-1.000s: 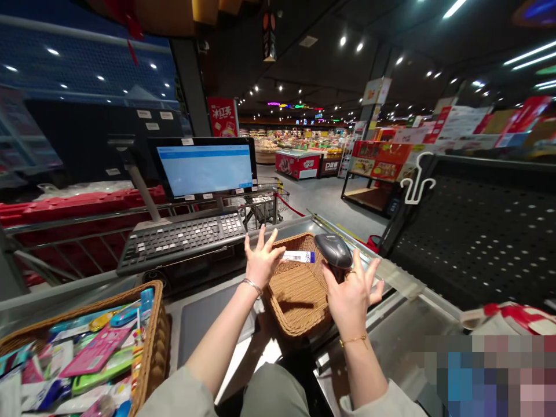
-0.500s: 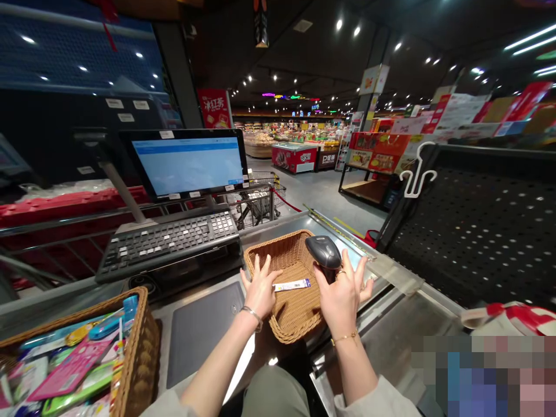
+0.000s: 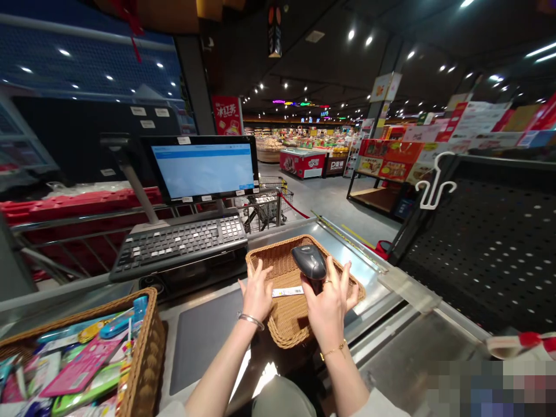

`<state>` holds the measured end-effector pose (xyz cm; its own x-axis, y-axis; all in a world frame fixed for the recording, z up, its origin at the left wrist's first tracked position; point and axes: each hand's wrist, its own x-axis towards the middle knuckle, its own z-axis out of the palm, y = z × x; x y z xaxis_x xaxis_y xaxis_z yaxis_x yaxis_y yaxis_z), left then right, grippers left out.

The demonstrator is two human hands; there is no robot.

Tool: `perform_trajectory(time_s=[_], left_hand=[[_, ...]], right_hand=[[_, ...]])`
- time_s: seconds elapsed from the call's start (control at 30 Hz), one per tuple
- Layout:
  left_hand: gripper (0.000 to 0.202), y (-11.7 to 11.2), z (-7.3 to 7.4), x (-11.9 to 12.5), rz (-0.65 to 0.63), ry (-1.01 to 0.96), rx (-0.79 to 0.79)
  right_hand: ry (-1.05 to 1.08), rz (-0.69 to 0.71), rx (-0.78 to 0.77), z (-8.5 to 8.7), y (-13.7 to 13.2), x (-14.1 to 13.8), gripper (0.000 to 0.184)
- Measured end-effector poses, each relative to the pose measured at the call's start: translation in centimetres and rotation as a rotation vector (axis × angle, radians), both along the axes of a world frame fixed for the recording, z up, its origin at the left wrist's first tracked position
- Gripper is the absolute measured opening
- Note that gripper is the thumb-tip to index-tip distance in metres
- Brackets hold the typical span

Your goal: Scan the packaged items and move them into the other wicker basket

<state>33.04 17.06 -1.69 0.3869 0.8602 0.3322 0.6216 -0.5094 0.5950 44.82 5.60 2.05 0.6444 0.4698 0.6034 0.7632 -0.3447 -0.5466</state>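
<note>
My right hand grips a black handheld barcode scanner, its head tilted over the wicker basket. Its other fingers are spread. At the basket's left side, my left hand has the end of a slim white packet between its fingers; the fingertips' exact hold is partly hidden. A barcode shows near the packet's right end, just below the scanner. The scanner's handle is mostly covered by my right hand.
A second wicker basket, full of colourful packaged goods, stands at left. Beside it lies a grey mat. A keyboard and monitor are behind. A black perforated panel with a white hook rises at right.
The scanner and my right hand have moved left over the basket, nearer the packet and covering its right end. My left hand shifted slightly. The view has turned a little left.
</note>
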Motion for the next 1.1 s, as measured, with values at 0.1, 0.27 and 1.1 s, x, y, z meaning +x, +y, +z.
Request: perform_trajectory(time_s=[0.1,0.27,1.1], left_hand=[[0.045,0.0,2.6,-1.8,0.062,-0.105,0.049],[0.077,-0.3,8.0,-6.4,0.008,0.014,0.225],[0.083,-2.1,10.7,-22.9,-0.060,0.484,0.309]], right_hand=[[-0.026,0.057,0.001,0.5,0.5,-1.2,0.040],[-0.081,0.180,-0.032,1.5,1.0,-4.0,0.038],[-0.188,0.864,-0.100,-2.1,5.1,-16.7,0.034]])
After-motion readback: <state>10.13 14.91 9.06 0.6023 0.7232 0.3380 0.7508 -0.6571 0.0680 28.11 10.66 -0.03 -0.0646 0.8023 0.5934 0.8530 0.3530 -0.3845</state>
